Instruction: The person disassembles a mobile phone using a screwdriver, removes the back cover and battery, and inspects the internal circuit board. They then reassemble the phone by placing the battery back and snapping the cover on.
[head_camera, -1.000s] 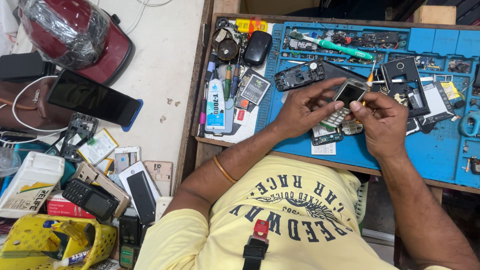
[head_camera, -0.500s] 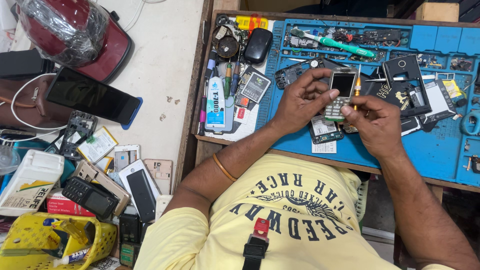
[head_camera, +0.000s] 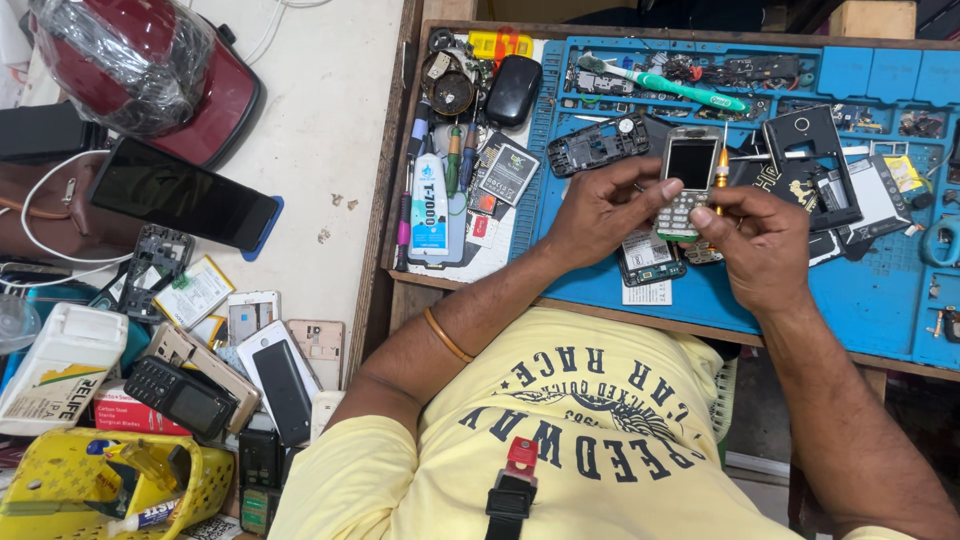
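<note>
A small silver keypad phone (head_camera: 688, 180) with a dark screen is held upright over the blue work mat (head_camera: 860, 300). My left hand (head_camera: 600, 205) grips its left side. Resting against the phone's right edge, my right hand (head_camera: 755, 240) also pinches a thin screwdriver (head_camera: 721, 168) with a yellow handle that points away from me. Under my hands lie a phone battery (head_camera: 648, 258) and a white paper slip (head_camera: 650, 293).
On the mat lie a green toothbrush (head_camera: 672, 88), a black phone frame (head_camera: 598, 143), a black back cover (head_camera: 812, 160) and small parts. A glue tube (head_camera: 430, 205), pens and a black mouse (head_camera: 514, 88) sit left. The side table holds a tablet (head_camera: 180, 195), several phones and a red appliance (head_camera: 140, 70).
The phone has been turned from lying across my hands to standing upright with its screen facing me. Both hands shifted slightly toward the far side of the mat.
</note>
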